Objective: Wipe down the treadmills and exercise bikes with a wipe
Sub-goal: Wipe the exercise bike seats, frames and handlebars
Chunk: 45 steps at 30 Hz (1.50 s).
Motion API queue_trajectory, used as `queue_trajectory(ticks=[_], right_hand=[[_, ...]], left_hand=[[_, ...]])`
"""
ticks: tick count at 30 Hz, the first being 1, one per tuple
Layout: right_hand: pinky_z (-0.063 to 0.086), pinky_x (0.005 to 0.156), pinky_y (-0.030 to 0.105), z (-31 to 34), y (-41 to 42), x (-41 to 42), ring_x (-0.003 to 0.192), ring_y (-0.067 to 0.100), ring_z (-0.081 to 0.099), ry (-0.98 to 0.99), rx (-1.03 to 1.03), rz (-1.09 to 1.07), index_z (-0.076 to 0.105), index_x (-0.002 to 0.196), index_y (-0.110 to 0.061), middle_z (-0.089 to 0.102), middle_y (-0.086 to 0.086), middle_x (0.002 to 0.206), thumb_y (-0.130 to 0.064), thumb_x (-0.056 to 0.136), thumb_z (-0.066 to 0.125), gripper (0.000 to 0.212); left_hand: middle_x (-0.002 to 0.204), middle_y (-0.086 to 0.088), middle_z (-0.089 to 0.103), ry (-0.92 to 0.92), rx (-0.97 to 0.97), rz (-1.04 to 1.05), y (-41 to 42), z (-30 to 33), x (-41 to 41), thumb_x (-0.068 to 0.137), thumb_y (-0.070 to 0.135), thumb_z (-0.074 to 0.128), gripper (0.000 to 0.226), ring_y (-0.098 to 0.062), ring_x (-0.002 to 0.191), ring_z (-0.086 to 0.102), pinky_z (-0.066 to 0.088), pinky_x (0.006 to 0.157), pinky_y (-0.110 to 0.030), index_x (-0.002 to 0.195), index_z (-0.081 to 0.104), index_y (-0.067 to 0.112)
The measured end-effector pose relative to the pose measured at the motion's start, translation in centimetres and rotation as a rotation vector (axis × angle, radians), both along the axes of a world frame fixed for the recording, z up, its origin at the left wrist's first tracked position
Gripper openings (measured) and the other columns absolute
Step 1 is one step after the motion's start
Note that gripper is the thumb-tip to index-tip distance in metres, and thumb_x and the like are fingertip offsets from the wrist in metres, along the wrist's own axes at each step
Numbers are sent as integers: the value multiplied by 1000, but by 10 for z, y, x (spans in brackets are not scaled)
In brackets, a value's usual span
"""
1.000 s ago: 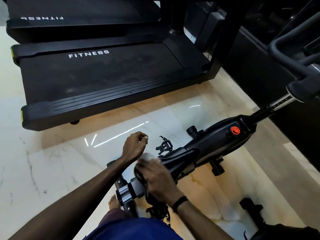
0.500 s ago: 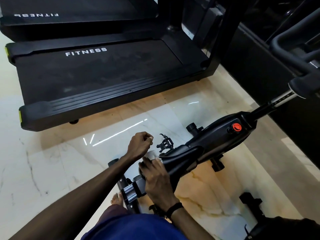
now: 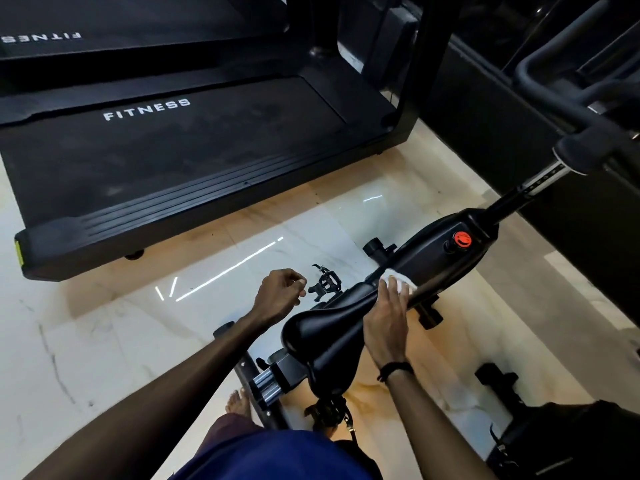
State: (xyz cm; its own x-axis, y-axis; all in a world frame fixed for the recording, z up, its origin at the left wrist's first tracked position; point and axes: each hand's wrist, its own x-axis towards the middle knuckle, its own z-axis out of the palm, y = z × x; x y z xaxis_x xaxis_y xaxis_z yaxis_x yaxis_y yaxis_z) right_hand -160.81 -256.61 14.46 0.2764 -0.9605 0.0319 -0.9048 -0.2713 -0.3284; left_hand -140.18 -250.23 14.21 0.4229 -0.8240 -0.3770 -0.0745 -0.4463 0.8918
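Over the exercise bike's saddle [image 3: 325,337], the right hand [image 3: 386,320] is pressing a white wipe [image 3: 398,279] flat-fingered onto the frame [image 3: 436,258], whose long axis is running ahead-right. Nearby, the left hand [image 3: 277,294] is hovering, loosely curled, empty.

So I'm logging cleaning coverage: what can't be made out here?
- Wipe, head view: mostly under the right hand.
- Bike handlebars: cut off by the right edge.
- Far treadmill: cut off at the top.
- Left hand: fingers curled, palm hidden.
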Motion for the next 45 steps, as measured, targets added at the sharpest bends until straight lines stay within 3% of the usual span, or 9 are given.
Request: queue_trajectory(ticks=[5, 10, 16, 22, 25, 31, 35, 38, 45], right_hand=[[16, 123, 32, 1, -20, -14, 148, 32, 28, -100, 88, -25, 45, 146, 1, 39, 17, 156, 10, 95, 36, 53], [43, 80, 28, 24, -69, -5, 101, 34, 65, -623, 480, -468, 72, 87, 2, 73, 15, 102, 1, 88, 50, 22], [33, 60, 28, 24, -16, 4, 79, 35, 55, -586, 216, -686, 58, 74, 4, 61, 13, 75, 10, 90, 41, 24], [31, 63, 25, -8, 65, -9, 64, 28, 51, -383, 102, -333, 58, 88, -1, 55, 11, 71, 10, 85, 48, 15], [50, 73, 29, 4, 58, -21, 77, 37, 63, -303, 58, -249, 66, 96, -1, 69, 20, 86, -10, 87, 44, 25], [53, 73, 34, 32, 82, -22, 76, 23, 61, -323, 290, 294, 65, 72, -10, 67, 11, 80, -12, 88, 52, 21], [47, 62, 22, 49, 87, -47, 61, 11, 57, -976, 860, 96, 63, 73, -9, 62, 1, 66, -3, 92, 56, 21], [38, 64, 29, 51, 85, -86, 68, 17, 48, -1325, 856, -120, 59, 79, -7, 50, 10, 77, -17, 73, 69, 16], [52, 80, 42, 48, 108, -189, 85, 28, 60, -1222, 710, -122, 51, 109, 22, 65, 30, 92, -36, 79, 82, 72]], left_hand=[[77, -8, 73, -13, 14, -41, 6, -1, -3, 95, 11, 57, 13, -25, 66, 68, 59, 77, -46, 89, 70, 10], [76, 2, 74, -25, 29, -76, 8, -1, -15, 89, 24, 61, 10, -17, 73, 70, 57, 83, -42, 85, 70, 21], [93, 1, 75, -139, 62, -91, 18, -3, -25, 90, 20, 62, 11, -20, 91, 68, 51, 84, -33, 88, 70, 27], [95, 2, 73, -239, 42, -65, 18, 3, -39, 90, 19, 60, 13, -20, 90, 64, 48, 79, -31, 93, 72, 23], [92, 6, 68, -309, 17, -43, 23, 10, -50, 89, 18, 59, 14, -18, 87, 61, 42, 74, -29, 94, 71, 22], [97, 3, 72, -414, -236, 43, 36, 23, -84, 84, 16, 58, 17, -10, 83, 61, 46, 75, -27, 93, 72, 17], [84, 4, 72, -266, -372, 2, 48, 37, -111, 87, 20, 59, 13, -15, 79, 67, 55, 73, -36, 89, 72, 18], [82, -3, 73, 53, -377, -86, 67, 53, -150, 91, 28, 61, 22, -16, 75, 65, 51, 69, -33, 88, 72, 10], [60, 3, 68, 259, -243, 6, 107, 63, -250, 91, -4, 63, 18, -11, 52, 60, 53, 48, -25, 79, 66, 8]])
